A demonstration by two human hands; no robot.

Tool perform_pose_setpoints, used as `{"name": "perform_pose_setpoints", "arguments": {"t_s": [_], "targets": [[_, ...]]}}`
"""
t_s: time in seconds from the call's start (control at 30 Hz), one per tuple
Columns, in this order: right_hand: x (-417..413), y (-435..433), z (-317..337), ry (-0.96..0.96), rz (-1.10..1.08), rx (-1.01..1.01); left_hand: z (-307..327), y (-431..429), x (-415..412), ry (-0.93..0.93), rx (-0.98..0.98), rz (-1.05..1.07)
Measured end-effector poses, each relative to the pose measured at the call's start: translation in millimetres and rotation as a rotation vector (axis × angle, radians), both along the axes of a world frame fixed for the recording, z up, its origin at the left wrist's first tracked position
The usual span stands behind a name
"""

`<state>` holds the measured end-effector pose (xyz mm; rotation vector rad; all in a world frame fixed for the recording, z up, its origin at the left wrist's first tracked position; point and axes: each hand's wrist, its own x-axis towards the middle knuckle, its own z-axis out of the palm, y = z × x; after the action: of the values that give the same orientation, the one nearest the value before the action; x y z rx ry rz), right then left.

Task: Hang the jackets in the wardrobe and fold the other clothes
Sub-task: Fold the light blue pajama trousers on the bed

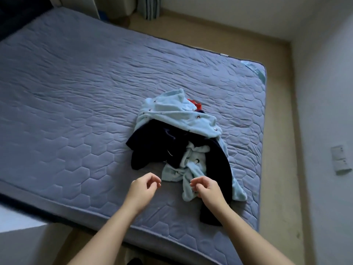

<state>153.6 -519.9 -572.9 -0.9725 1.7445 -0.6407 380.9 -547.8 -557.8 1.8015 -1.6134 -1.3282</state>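
Noted on bed (76, 92), near front edge: pale blue fleece (177, 111) tangled over dark garment (152, 142). Left hand (143, 188), right hand (207, 190): fingers (154, 180) loosely curled, holding nothing. Recommended: lift one piece clear, shake out, sort first.

Quilted fabric mattress (76, 92): slate blue-grey, hexagonal stitch pattern. Pale blue fleece garment (172, 113): small dark crescent motifs, scattered. Dark navy cloth garment (152, 142): plain. Small red fabric piece (195, 104): plain.

Lt-blue (177, 113) & navy clothes (152, 144) heaped, unfolded.
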Motion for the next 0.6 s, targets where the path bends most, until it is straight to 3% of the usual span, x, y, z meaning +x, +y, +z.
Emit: {"name": "perform_pose_setpoints", "arguments": {"t_s": [0.23,0.37,0.6], "targets": [[-19,-96,-84,0.254,-0.015,0.153,-84,-103,28,-0.403,0.016,-0.270],[-23,-131,-124,0.498,-0.015,0.167,-116,-150,32,-0.563,-0.148,-0.502],[-51,-147,-178,0.762,-0.089,0.404,-171,-204,-24,-0.783,-0.488,-0.639]]}}
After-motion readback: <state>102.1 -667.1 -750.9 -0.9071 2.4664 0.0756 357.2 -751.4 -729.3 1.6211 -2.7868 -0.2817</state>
